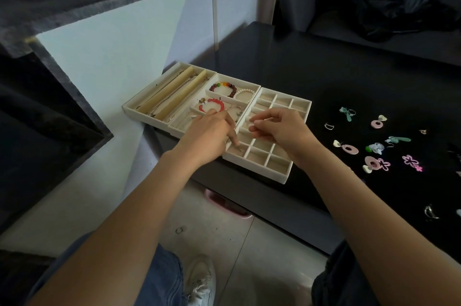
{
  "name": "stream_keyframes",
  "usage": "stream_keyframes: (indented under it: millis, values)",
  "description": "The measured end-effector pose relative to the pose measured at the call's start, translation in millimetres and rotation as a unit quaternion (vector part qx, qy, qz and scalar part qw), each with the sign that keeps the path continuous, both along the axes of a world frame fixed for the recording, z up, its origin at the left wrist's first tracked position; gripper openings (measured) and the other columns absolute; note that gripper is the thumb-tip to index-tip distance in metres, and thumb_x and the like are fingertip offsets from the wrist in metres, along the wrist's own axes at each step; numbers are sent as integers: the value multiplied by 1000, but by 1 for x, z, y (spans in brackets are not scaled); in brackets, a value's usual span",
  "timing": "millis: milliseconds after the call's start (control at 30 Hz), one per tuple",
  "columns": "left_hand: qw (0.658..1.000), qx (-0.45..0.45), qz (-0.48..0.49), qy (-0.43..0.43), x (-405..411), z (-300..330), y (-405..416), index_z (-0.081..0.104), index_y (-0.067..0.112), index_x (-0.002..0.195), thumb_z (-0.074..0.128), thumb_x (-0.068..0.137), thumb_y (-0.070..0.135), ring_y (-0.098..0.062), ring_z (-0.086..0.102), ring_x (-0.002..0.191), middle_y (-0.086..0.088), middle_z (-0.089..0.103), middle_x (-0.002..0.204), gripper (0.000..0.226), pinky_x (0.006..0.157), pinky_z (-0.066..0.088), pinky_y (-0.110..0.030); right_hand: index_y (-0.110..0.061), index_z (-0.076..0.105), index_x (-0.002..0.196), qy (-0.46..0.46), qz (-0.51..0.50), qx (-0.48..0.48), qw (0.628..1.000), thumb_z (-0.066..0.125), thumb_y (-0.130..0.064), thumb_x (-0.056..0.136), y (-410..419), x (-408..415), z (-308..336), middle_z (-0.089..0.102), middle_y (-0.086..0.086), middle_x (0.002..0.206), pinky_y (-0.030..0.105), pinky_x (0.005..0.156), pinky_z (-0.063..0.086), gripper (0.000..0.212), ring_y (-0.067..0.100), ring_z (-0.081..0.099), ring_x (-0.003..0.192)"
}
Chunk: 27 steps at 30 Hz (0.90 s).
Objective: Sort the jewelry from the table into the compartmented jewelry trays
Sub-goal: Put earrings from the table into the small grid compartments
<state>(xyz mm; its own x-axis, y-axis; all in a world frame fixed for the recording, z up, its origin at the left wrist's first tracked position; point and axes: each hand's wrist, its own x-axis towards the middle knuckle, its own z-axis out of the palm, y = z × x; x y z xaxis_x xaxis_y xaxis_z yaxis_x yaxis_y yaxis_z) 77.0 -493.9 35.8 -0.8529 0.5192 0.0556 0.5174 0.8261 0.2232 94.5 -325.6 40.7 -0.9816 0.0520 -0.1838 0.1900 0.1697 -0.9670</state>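
Three cream jewelry trays stand side by side on the black table. The left tray [139,101] holds long rolls and thin chains. The middle tray [249,84] holds a dark bead bracelet [222,88], a red bead bracelet [212,104] and a pearl bracelet [245,92]. The right grid tray [282,176] has many small cells. My left hand [208,136] reaches into a near-left cell, fingertips pinching a small thin piece [240,149]. My right hand [279,128] hovers over the grid, fingers curled; whether it holds anything is hidden.
Loose earrings lie on the table [324,68] to the right: pink rings [350,149], pink flowers [409,159], green pieces [398,139], silver hoops [329,126]. A black bag [399,6] sits on a dark sofa behind. A wall and dark shelves are at left.
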Motion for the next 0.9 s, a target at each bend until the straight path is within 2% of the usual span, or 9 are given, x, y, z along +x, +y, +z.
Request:
stream_keyframes:
  millis: [67, 200, 267, 533, 600, 700, 767, 833, 900]
  values:
    - [1000, -18, -4, -9, 1, 0, -2, 72, 33, 99, 58, 84, 1, -12, 41, 115, 6, 50, 127, 38, 100, 33, -33, -10, 63, 85, 16, 4, 64, 998, 61, -5, 89, -2, -1, -4, 70, 7, 80, 21, 70, 57, 7, 11, 66, 71]
    - [1000, -23, -1, -7, 1, 0, -4, 73, 31, 98, 57, 84, 1, -13, 40, 118, 5, 50, 128, 36, 100, 33, -33, -11, 66, 87, 42, 32, 185, 981, 65, -11, 87, -6, -4, -13, 69, 1, 79, 12, 58, 49, 1, 3, 63, 66]
    - [1000, -11, 10, 4, -1, 1, -8, 73, 29, 97, 57, 84, 0, -14, 40, 120, 5, 51, 128, 35, 101, 34, -34, -12, 68, 87, 57, 50, 229, 970, 66, -12, 86, -9, -5, -16, 67, -3, 80, 11, 58, 47, 2, 0, 60, 68]
    - [998, 21, 12, 60, -5, -1, -12, 74, 24, 91, 59, 82, -3, -12, 45, 116, 6, 57, 118, 32, 100, 36, -35, -8, 69, 93, 81, 143, 325, 931, 63, -7, 88, -19, -7, -19, 67, 2, 96, 17, 79, 48, 8, 9, 61, 88]
    - [998, 16, 13, 54, -4, -2, -13, 74, 25, 91, 57, 83, -2, -11, 44, 117, 7, 56, 120, 33, 100, 33, -32, -8, 70, 94, 100, 151, 360, 915, 62, -7, 89, -19, -6, -19, 66, 0, 94, 14, 77, 47, 10, 9, 61, 87]
    - [999, 13, 8, 31, -2, 0, -12, 74, 26, 94, 55, 84, -2, -12, 42, 118, 7, 54, 123, 34, 101, 34, -32, -11, 71, 93, 119, 166, 408, 890, 62, -8, 89, -20, -5, -20, 62, -6, 87, 4, 61, 40, 11, 1, 54, 77]
    - [1000, 7, -3, 5, -1, 0, -11, 74, 27, 96, 54, 84, 0, -12, 41, 118, 7, 53, 125, 36, 102, 35, -34, -11, 72, 93, 128, 176, 419, 882, 63, -8, 88, -21, -5, -21, 64, -5, 87, 2, 58, 38, 11, -1, 52, 73]
    - [1000, -13, -16, -8, -1, -1, -11, 73, 30, 100, 54, 85, 1, -12, 39, 122, 7, 50, 129, 38, 105, 33, -35, -11, 71, 93, 131, 182, 421, 879, 64, -7, 88, -22, -5, -23, 67, -2, 92, 4, 63, 41, 10, 2, 56, 76]
    - [999, -36, -27, -6, -1, -2, -10, 71, 32, 104, 54, 85, 2, -11, 35, 129, 6, 47, 134, 39, 108, 29, -35, -12, 70, 93, 132, 182, 433, 873, 65, -7, 87, -23, -6, -24, 67, 1, 97, 14, 73, 48, 10, 9, 63, 84]
